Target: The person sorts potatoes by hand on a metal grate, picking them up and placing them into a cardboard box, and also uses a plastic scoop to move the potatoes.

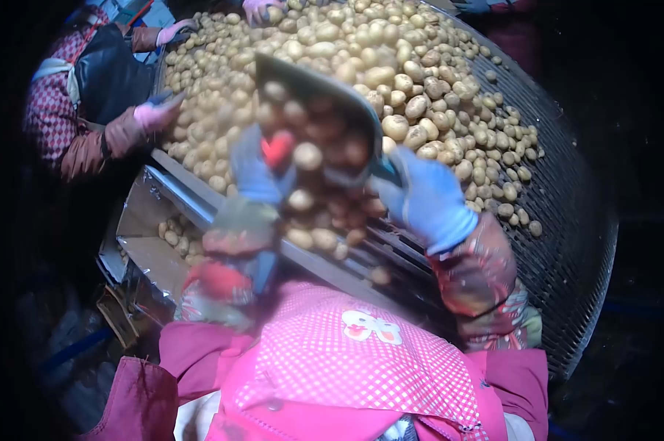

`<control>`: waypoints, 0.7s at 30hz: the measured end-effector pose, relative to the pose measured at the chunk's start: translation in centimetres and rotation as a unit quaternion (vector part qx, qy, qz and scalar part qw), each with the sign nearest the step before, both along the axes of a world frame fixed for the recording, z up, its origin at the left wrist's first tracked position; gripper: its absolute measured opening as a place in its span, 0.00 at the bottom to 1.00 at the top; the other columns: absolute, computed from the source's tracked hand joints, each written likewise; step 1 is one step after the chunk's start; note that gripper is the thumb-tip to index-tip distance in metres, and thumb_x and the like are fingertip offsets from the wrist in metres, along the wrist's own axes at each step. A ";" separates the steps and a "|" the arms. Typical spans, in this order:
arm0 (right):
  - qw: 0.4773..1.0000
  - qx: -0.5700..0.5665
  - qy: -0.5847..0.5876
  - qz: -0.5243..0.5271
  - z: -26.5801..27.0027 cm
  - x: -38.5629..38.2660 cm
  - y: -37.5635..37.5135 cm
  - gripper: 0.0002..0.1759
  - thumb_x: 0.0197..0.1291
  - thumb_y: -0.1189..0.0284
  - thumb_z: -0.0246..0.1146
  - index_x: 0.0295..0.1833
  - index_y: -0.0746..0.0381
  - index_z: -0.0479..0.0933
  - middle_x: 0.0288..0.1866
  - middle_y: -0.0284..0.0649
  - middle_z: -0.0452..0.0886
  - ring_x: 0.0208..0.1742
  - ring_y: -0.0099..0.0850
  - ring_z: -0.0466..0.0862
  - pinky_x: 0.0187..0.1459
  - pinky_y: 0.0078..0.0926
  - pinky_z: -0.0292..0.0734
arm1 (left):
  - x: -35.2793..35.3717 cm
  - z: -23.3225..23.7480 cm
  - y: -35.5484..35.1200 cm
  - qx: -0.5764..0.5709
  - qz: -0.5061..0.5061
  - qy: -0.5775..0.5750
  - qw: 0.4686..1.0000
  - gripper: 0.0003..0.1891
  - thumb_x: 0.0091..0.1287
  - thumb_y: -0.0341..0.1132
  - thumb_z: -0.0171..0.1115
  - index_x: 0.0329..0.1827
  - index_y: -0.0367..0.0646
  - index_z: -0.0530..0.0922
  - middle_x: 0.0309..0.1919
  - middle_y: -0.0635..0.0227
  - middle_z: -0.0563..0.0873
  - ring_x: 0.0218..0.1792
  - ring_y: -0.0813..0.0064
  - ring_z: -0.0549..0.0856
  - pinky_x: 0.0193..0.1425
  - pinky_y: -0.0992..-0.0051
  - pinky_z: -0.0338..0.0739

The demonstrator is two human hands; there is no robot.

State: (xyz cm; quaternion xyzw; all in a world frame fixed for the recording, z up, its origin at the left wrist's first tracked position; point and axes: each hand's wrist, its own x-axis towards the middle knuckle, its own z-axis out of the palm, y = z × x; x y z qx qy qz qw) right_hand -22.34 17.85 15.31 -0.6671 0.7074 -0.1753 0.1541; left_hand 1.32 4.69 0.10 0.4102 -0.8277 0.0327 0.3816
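Observation:
A dark, wide scoop (361, 110) is tilted on its side above the potato heap, its hollow facing me and several potatoes (307, 156) in and below it, blurred by motion. My right hand (431, 197), in a blue glove, is closed on the scoop's right edge. My left hand (258, 169), also in a blue glove, is raised by the scoop's lower left side. Its fingers are smeared, and a bright red patch (277, 148) shows beside them; what that is I cannot make out. Loose potatoes (323, 239) lie beneath, near the front rail.
A large heap of potatoes (413, 81) covers much of the slatted metal table (560, 191). Front left stands a cardboard box (152, 253) with potatoes inside. At the left, a co-worker's gloved hand (158, 112) touches the heap's edge; another person's gloved hand (262, 11) is at the far side.

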 end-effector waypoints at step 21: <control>0.715 -0.082 -0.631 -0.291 -7.8 -7.4 3.4 0.20 0.76 0.58 0.60 0.62 0.61 0.74 0.48 0.37 0.81 0.42 0.21 0.81 0.44 0.21 0.81 | 1.1 0.1 -13.7 0.210 0.106 -0.105 0.966 0.29 0.69 0.59 0.55 0.73 0.68 0.74 0.64 0.56 0.79 0.69 0.49 0.75 0.76 0.51 0.59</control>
